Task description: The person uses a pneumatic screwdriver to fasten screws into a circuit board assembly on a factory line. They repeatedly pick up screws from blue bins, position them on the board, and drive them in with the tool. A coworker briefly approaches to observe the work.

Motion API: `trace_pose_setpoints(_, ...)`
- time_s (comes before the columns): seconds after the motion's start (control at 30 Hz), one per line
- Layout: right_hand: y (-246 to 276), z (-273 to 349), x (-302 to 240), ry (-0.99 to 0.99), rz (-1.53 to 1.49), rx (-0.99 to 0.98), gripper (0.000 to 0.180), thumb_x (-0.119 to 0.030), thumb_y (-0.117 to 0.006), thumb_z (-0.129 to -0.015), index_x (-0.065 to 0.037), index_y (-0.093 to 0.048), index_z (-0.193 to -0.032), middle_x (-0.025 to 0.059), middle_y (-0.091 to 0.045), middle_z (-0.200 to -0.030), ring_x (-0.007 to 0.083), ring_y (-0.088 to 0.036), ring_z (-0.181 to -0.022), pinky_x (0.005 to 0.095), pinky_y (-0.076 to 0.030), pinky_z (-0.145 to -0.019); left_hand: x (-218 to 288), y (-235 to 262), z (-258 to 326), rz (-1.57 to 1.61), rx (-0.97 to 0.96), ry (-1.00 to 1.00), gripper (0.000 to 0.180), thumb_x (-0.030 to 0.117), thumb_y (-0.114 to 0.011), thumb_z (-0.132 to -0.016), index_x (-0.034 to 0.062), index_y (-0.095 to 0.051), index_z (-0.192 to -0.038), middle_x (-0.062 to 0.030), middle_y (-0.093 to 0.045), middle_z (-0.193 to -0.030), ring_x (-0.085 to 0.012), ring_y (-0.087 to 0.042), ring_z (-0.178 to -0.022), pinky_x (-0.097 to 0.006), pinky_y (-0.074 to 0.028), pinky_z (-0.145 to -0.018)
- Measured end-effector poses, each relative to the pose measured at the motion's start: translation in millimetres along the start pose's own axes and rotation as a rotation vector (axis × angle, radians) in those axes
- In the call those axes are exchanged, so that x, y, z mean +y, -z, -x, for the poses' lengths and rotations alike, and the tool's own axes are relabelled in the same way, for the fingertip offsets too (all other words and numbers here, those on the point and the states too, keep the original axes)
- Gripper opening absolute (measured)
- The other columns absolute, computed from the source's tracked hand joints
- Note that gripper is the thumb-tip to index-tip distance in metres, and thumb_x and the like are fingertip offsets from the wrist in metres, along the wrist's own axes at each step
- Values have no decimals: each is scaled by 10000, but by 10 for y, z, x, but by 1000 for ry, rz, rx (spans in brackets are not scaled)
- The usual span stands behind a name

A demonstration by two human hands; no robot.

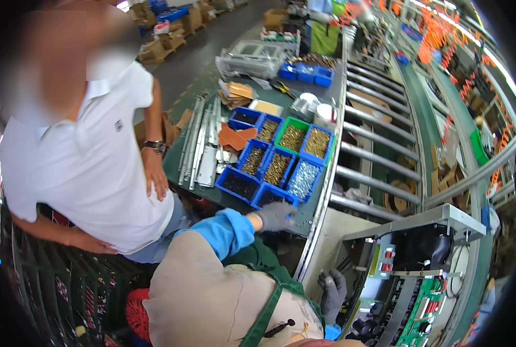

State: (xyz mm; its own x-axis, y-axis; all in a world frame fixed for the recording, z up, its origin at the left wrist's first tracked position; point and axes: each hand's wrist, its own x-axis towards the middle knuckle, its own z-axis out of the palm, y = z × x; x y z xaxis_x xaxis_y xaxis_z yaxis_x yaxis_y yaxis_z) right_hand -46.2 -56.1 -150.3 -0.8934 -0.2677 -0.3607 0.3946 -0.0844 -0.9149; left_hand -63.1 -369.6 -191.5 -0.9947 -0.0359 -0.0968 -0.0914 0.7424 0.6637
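Note:
My left hand (276, 216), in a grey glove below a blue sleeve, reaches over the near edge of a blue bin of dark screws (269, 197). Its fingers are blurred, and whether they hold anything is unclear. My right hand (332, 294), also grey-gloved, is beside an open metal chassis (405, 281) with a green circuit board (421, 312); its fingers point up, loosely bent and slightly apart, with nothing visible in them. Around the left hand, several bins hold small fasteners: a blue bin of silvery screws (303, 180), a blue bin of brass-coloured screws (317, 142) and a green bin (292, 134).
Metal rails (203, 141) lie left of the bins on the green workbench (180, 168). A roller conveyor (379, 130) runs along its right side. Close on the left stands a person in a white shirt (90, 179). Clear plastic trays (252, 58) and white tubs (325, 114) are farther back.

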Motion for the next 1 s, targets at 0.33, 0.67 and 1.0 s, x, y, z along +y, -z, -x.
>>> trace_pose_setpoints(0.33,-189,-910,238,-208,147,105,298,-128,-605,-807,37,-545,-1048,104,-611,-928,143,-569,-830,264,-463,-721,-764,1108,-1417,123,282,146,318,245,-571,-802,28,-589,-1034,-167,-619,-967,-323,-592,-896,-386,-461,-785)
trace_pose_setpoints(0.67,94,-1014,1207,-621,709,30,339,-239,-624,-784,6,-593,-1017,133,-649,-911,217,-618,-807,325,-476,-752,-2250,1946,-3271,-18,451,470,358,274,-570,-773,35,-601,-1038,-180,-612,-1027,-315,-582,-976,-377,-452,-859)
trace_pose_setpoints(1.0,175,-1678,689,-762,754,107,347,-249,-621,-780,-2,-603,-1022,127,-650,-890,208,-618,-781,316,-480,-735,-3484,2238,-4666,-570,241,735,531,213,-365,-864,83,-289,-1373,-84,-249,-1446,-282,-296,-1297,-373,-272,-1040)
